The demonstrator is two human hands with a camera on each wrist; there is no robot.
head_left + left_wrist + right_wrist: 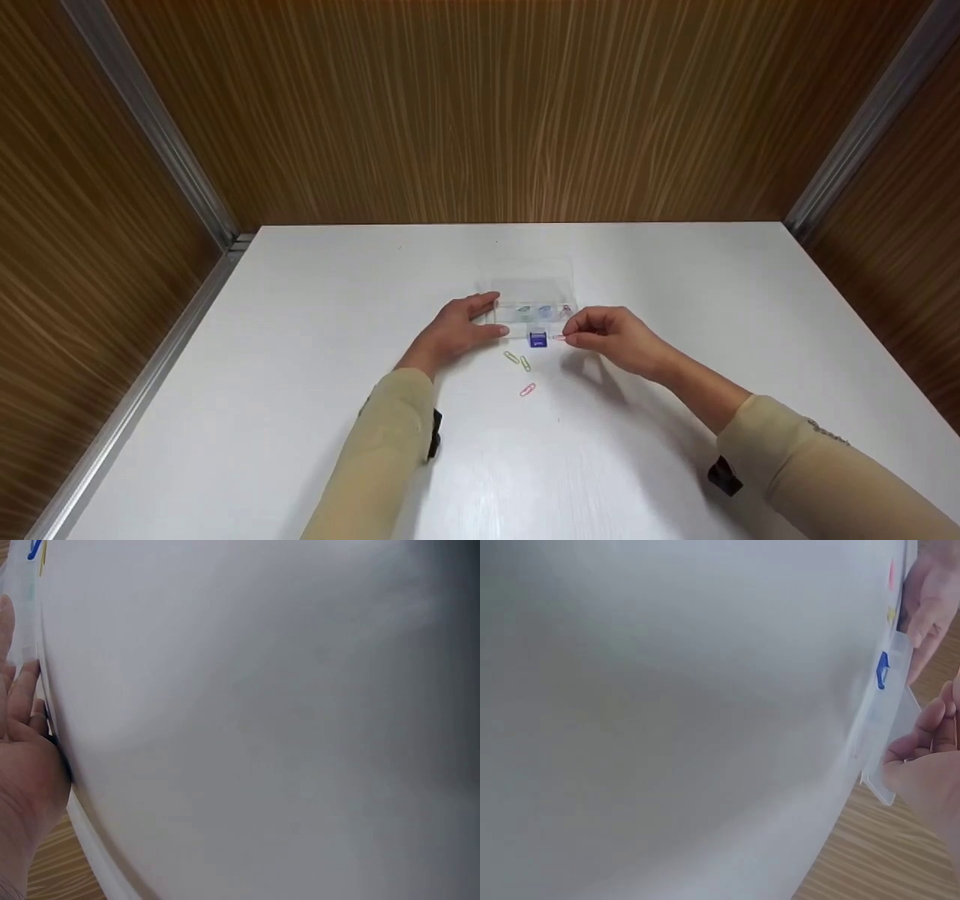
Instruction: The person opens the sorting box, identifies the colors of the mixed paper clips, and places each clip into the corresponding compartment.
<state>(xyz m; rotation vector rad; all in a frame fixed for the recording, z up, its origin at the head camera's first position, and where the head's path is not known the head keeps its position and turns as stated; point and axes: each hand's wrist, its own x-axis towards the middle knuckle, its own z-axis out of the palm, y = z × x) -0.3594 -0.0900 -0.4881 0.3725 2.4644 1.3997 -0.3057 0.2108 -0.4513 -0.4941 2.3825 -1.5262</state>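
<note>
A clear plastic box [510, 331] stands on the table with its transparent lid [532, 289] raised at the back. Paper clips, green [523, 309], blue [545, 310] and red [567, 309], lie in its compartments. My left hand [457, 326] rests against the box's left end, thumb at the front and extended fingers farther back. Off the front right corner, my right hand [619, 339] pinches a pink paper clip [559, 337] between thumb and forefinger. A blue latch-like piece [538, 340] sits at the box's front; the right wrist view shows this blue piece [883, 670] too.
Two yellow-green paper clips, one at the left [511, 357] and one beside it [525, 364], lie in front of the box. Nearer me is a red paper clip [528, 390]. Wood-grain panels [480, 112] enclose the white table [300, 337] at the back and sides.
</note>
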